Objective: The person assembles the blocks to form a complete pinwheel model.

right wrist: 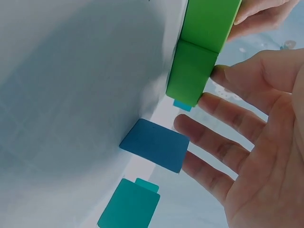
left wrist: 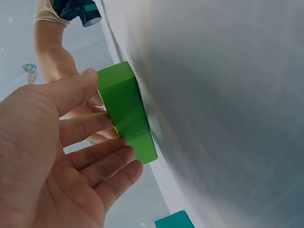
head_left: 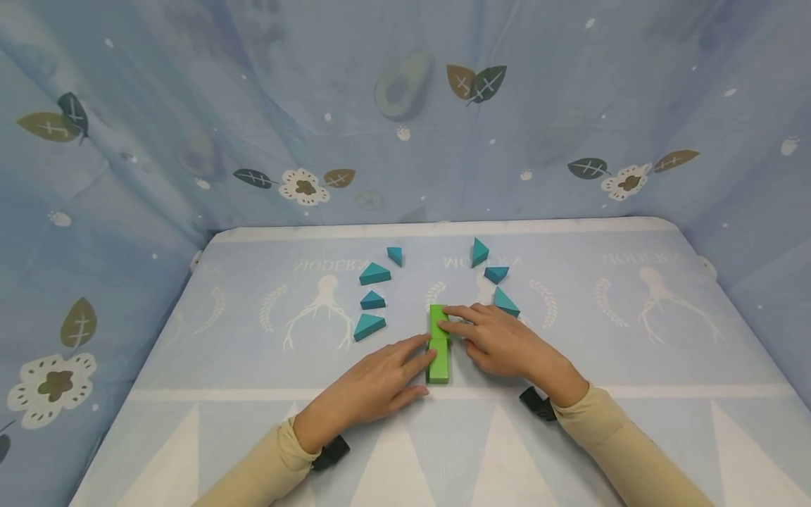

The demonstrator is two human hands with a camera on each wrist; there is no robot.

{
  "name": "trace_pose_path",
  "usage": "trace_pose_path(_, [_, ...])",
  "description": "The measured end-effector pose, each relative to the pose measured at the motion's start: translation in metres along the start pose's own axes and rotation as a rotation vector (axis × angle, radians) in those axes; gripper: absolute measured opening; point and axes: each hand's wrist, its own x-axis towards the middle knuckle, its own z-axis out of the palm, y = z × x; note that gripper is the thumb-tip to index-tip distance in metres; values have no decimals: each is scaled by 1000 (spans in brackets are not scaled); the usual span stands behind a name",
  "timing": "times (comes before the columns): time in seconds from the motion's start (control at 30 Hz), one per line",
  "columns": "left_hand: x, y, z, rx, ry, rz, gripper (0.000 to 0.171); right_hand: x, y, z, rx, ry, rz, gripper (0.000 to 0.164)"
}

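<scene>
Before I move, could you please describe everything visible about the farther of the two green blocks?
The farther green block is plain, smooth-looking and straight-edged, perhaps painted wood. It lies on the patterned cloth, lengthwise front to back, its near end meeting the nearer green block. The right hand touches its right side.

Repeated "MODERN" lettering (head_left: 638, 258) on tablecloth (head_left: 633, 366)

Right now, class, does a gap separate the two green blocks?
No, the far green block meets the near green block at a thin seam in the right wrist view.
</scene>
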Motion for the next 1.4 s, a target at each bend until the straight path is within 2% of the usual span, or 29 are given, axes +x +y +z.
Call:
trace_pose_path(0.17, [-1, 0, -1, 0, 8, 4, 58, 0, 0, 0, -3, -11, 4, 43])
trace_pose_path(0.4, [-1, 1, -1, -6, -18, 1, 59, -1, -1, 0, -25, -11, 1, 44])
trace_pose_path(0.73, [0, 2, 0, 39, -2, 11, 61, 0, -5, 0, -55, -25, 1, 46])
trace_pose_path(1.17, [0, 3, -1, 24, -42, -5, 62, -1, -5, -2, -64, -32, -1, 47])
trace_pose_path(1.4, [-1, 3, -2, 12, -16, 6, 62, -1, -6, -1, -50, -38, 3, 47])
